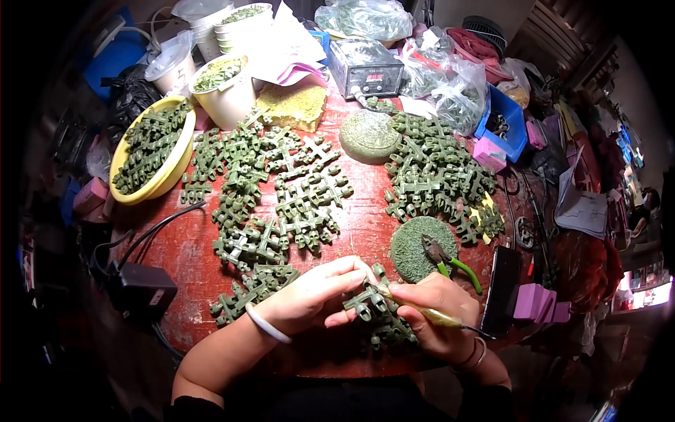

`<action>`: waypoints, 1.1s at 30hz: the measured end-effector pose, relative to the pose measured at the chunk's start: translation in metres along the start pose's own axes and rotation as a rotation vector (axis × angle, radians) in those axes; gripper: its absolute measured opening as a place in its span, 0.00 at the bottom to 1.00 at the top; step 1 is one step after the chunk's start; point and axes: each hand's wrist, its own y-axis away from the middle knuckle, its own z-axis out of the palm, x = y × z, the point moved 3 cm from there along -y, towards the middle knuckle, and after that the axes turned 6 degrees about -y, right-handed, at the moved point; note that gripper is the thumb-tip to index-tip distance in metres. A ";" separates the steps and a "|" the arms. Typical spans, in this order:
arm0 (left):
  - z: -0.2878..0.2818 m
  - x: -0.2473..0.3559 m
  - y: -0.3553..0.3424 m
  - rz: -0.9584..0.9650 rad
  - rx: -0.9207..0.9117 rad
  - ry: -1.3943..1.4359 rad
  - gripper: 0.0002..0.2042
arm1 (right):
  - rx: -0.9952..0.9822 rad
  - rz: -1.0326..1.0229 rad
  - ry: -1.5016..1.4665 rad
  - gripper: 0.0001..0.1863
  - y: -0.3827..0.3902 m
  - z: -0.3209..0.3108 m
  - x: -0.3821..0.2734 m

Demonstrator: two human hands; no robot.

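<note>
In front of me, at the near edge of the table, my left hand [306, 295] is closed, pinching a green, waxy-looking branched piece [365, 304] with small knobby heads. From the right, my right hand [450, 306] grips a corded wax pen [437, 317] with a yellowish handle. Its tip points at the green piece between my hands; whether they touch is hidden by my fingers. More green branched pieces [383, 332] lie just below my hands. Beyond my right hand is a round green textured pad [415, 246], with green-handled cutters [450, 264] resting on it.
Heaps of green pieces cover the red table [355, 243] at left [246, 190] and right [429, 162]. A yellow basin [184, 158] holds more. Behind are a control box [365, 67], white buckets [235, 98] and a sponge [299, 107]. A black adapter [144, 288] and phone [501, 288] flank my arms.
</note>
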 end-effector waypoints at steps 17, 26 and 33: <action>-0.006 -0.003 0.000 0.024 0.044 -0.273 0.10 | -0.269 -0.191 0.057 0.19 -0.003 0.002 -0.006; -0.016 -0.008 -0.003 0.277 0.135 -0.657 0.10 | -0.385 -0.372 0.217 0.20 0.004 0.016 -0.011; -0.009 0.004 0.000 0.062 0.196 -0.708 0.09 | -0.429 -0.347 0.290 0.21 0.006 0.018 -0.011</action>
